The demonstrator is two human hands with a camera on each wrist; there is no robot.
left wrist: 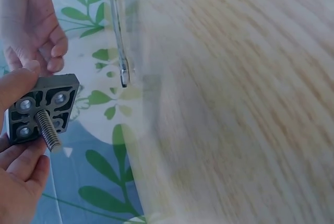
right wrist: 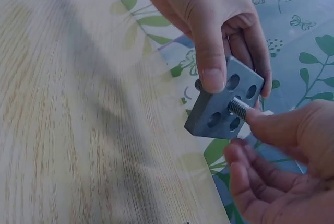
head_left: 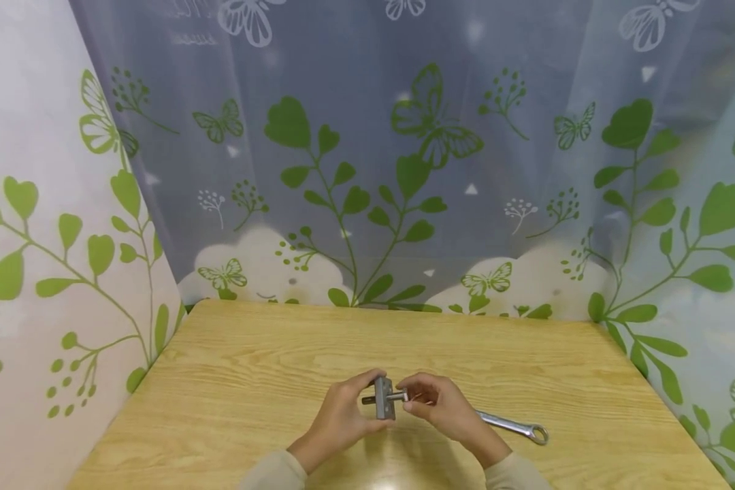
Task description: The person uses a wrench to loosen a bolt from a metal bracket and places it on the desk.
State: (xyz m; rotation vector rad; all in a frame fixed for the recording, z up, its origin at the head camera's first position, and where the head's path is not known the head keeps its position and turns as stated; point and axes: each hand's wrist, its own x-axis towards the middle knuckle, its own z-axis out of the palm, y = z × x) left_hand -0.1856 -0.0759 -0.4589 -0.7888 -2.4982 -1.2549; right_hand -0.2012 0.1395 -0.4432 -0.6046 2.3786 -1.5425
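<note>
My left hand (head_left: 341, 414) grips a grey square metal plate (head_left: 381, 401) by its edges, thumb on one side and fingers on the other. A threaded bolt (right wrist: 238, 107) passes through the plate's middle, among several round holes. Its threaded end (left wrist: 49, 132) sticks out from the ribbed face in the left wrist view. On the other side, my right hand (head_left: 446, 408) pinches the bolt's outer end between thumb and fingers, partly hiding it. Both hands hold the plate and bolt above the table.
A silver combination wrench (head_left: 517, 427) lies on the wood-grain table (head_left: 251, 354), right of and partly behind my right hand. Curtains (head_left: 355, 204) printed with leaves and butterflies hang along the table's back and sides.
</note>
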